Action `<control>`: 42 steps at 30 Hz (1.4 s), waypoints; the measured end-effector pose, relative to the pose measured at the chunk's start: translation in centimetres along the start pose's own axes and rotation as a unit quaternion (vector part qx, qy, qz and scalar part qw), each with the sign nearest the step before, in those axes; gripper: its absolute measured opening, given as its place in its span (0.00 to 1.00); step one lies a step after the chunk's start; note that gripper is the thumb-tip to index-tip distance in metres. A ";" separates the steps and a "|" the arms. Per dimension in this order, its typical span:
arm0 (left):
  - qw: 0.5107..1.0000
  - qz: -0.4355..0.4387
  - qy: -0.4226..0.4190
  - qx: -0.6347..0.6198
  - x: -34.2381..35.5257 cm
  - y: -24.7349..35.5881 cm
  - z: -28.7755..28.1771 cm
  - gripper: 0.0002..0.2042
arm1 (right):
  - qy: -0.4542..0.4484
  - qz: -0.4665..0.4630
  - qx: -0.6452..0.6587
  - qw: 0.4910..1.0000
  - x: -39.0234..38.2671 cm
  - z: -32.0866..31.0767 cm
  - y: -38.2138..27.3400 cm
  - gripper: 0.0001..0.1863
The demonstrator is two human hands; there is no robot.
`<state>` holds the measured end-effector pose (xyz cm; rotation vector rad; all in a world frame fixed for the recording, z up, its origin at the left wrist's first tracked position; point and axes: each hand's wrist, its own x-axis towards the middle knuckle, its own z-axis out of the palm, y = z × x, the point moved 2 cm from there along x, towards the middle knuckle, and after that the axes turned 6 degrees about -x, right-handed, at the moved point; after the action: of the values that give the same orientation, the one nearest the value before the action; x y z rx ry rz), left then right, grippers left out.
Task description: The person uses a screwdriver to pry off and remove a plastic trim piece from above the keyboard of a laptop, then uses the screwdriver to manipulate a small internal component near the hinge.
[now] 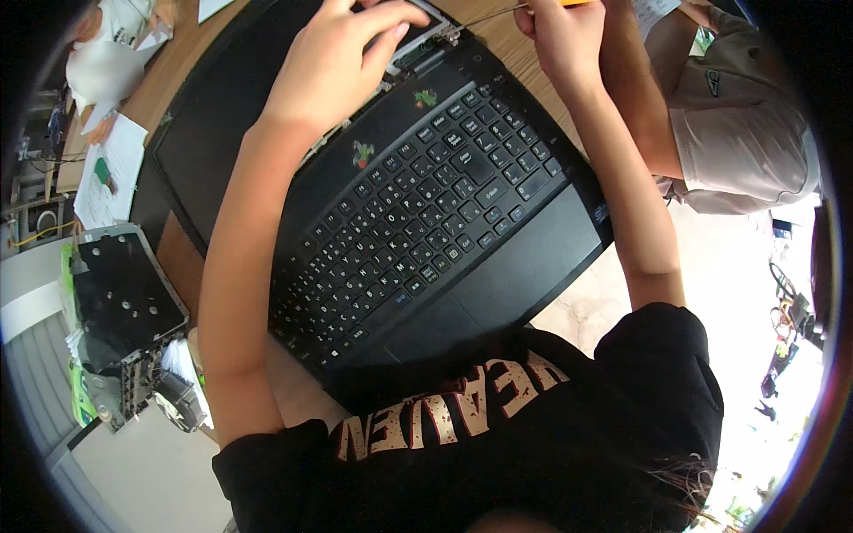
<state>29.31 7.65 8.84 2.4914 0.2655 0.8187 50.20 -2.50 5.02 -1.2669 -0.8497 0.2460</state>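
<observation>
A black laptop [480, 284] lies at an angle in front of me, its screen part [209, 115] tilted back and some metal exposed along the hinge edge [418, 58]. My left hand [342, 62] is over that edge at the top, fingers bent but apart, touching near the screen frame; some fingertips are hard to see. My right hand [560, 44] grips a screwdriver with a yellow-orange handle [577, 3], its thin shaft reaching left to the right hinge [449, 37]. Two small green stickers sit above the keyboard.
Papers [115, 151] and removed dark laptop parts [124, 293] with a fan [178, 400] lie on the left of the wooden table [506, 58]. One person [98, 27] is at upper left; another [737, 142] sits close on my right, their forearm beside mine.
</observation>
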 end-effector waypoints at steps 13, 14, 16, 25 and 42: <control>0.921 -0.178 -0.085 0.336 2.0 4.2 0.6 0.11 | 0.019 0.042 0.022 0.999 -0.3 -0.7 -1.0 0.13; 0.925 -0.172 -0.083 0.329 2.1 4.1 0.8 0.11 | 0.020 0.049 0.029 0.998 -0.4 -0.6 -1.1 0.13; 0.932 -0.172 -0.076 0.310 1.9 4.5 0.7 0.12 | 0.023 0.054 0.030 0.998 -0.5 -0.4 -1.1 0.13; 0.933 -0.201 -0.047 0.296 1.9 4.4 -0.2 0.13 | -0.018 0.018 0.001 1.000 -0.3 0.8 -2.5 0.15; 0.913 -0.202 -0.015 0.355 2.2 5.6 -1.0 0.14 | -0.224 -0.374 -0.296 0.850 4.2 6.7 -9.0 0.09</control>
<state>30.60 4.00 13.54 2.9205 1.2102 0.5645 46.02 2.06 15.32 -1.3431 -1.8613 -0.4030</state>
